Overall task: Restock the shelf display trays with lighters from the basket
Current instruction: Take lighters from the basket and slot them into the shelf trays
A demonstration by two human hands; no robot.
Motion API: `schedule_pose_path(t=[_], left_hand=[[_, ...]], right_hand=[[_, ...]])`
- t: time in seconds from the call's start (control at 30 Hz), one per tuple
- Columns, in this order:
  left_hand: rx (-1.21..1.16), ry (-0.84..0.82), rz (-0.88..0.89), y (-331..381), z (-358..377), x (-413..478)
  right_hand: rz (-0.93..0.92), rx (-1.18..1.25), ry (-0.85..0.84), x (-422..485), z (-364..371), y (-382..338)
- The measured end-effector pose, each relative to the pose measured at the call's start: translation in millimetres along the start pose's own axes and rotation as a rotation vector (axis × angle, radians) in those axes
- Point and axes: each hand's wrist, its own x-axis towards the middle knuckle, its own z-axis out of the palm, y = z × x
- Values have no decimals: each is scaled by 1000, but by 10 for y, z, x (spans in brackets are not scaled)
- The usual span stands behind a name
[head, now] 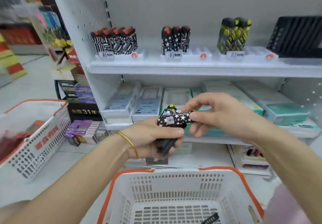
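Gripping bundle of dark lighters [164, 145] in curled left hand [151, 135], pinching end of star-print lighter [175, 119] with right hand [219, 114], above white basket [176, 174]. Beyond, on shelf [174, 67], display trays [196, 55] part-filled with upright lighters [175, 39].

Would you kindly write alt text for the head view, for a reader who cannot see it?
The right hand pinches a star-patterned lighter atop a bundle of lighters gripped in the left hand, above a white basket with orange rim. Behind, a shelf carries three partly filled display trays.
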Motion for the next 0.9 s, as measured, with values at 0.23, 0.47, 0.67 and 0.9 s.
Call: schedule_pose_path(t=[0.23, 0.47, 0.67, 0.9], left_hand=[[-414, -79, 0, 112, -260, -13], [-394, 63, 33, 170, 2, 83], [-329, 167, 190, 296, 120, 109], [-434, 118, 212, 410, 114, 171]], right_hand=[[-68, -78, 85, 114, -147, -191], [-127, -142, 171, 200, -142, -172], [-127, -128, 252, 278, -240, -380], [-342, -169, 479, 768, -495, -838]])
